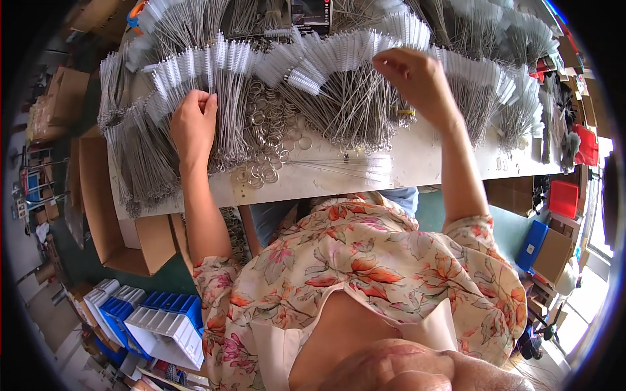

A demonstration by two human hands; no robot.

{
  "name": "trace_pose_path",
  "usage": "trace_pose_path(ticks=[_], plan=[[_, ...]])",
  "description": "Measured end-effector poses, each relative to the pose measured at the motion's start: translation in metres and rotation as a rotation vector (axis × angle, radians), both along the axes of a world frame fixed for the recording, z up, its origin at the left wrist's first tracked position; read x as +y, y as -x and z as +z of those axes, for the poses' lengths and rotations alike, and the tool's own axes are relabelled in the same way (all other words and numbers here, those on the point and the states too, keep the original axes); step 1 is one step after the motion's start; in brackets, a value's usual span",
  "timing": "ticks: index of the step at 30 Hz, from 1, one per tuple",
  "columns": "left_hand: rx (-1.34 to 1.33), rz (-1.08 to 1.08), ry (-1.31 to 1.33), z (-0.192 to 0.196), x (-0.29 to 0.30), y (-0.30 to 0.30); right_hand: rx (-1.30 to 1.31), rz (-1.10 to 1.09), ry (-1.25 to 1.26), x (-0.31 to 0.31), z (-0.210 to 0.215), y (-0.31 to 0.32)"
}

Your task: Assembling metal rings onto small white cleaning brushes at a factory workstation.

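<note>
Bundles of thin wire-handled cleaning brushes with white bristle heads cover the table, their looped wire ends toward me. At the left bundle, my left hand rests against the brushes with its fingers closed; whatever they pinch is hidden. My right hand is raised over the white heads of the middle bundle. Its fingers curl together, and I cannot make out anything between them. Many loose metal split rings are heaped between the left and middle bundles. A few single brushes lie flat near the front edge.
The white table has its front edge close to my body. More brush bundles stand on the right, and a dark box is at the back. An open cardboard box sits below left, beyond blue and white plastic bins.
</note>
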State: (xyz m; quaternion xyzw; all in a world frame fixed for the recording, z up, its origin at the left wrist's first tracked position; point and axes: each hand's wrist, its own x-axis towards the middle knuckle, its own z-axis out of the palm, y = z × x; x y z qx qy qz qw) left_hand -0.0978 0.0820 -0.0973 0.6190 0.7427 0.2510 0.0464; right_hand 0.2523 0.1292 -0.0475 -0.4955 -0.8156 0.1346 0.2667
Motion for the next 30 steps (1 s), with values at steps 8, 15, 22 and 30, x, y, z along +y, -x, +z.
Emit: trace_pose_path(ticks=[8,15,22,30], plan=[[-0.001,0.121,-0.015,0.001,-0.009,0.006,-0.178,0.009,-0.2,-0.021,-0.031,0.019],[-0.824,0.024,-0.436,0.032,-0.021,0.007,0.112,-0.051,-0.324,-0.017,-0.008,0.007],[0.102,0.241,0.242,0.003,-0.045,0.182,0.943,-0.239,-0.101,-0.005,0.027,-0.054],[-0.275,0.192,0.089,-0.049,-0.049,0.211,0.129,-0.666,-0.073,-0.011,-0.025,-0.155]])
